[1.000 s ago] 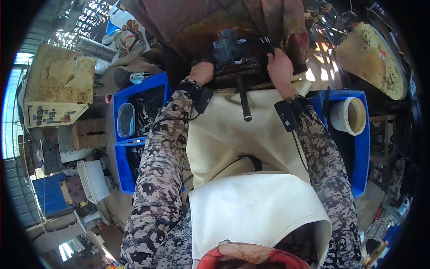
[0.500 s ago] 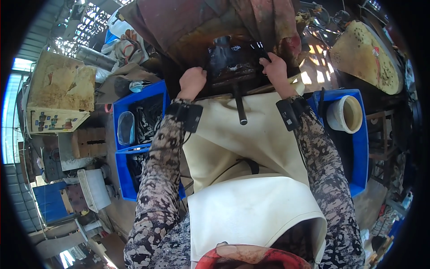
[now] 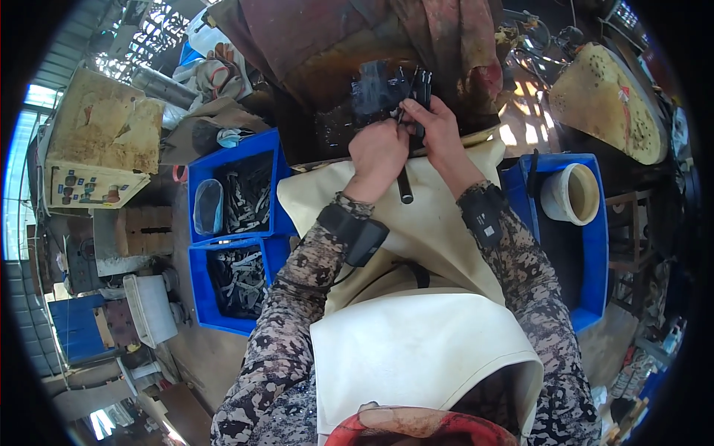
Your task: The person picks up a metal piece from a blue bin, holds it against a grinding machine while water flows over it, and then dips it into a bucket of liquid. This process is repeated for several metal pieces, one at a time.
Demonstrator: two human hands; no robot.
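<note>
My two hands meet over the dark, wet work area (image 3: 338, 123) of a machine in front of me. My right hand (image 3: 440, 137) pinches a small bundle of slim dark metal pieces (image 3: 422, 88), which stand up above its fingers. Just left of it, my left hand (image 3: 379, 154) is closed, its fingertips against the right hand's fingers; what it grips, if anything, is hidden. A dark round bar (image 3: 405, 189) sticks out toward me below the hands. Behind them lies a shiny wet block (image 3: 375, 93).
To my left stand two blue crates (image 3: 195, 286) of dark metal pieces; a clear oval container (image 3: 209, 208) lies in the farther one. Another blue crate (image 3: 599, 275) on my right holds a whitish bucket (image 3: 565, 195). Reddish-brown cloth (image 3: 357, 33) drapes over the machine. A pale apron (image 3: 416, 334) covers my lap.
My left hand has moved right and my right hand left and slightly nearer, so they now meet. The dark pieces at my right hand show more plainly.
</note>
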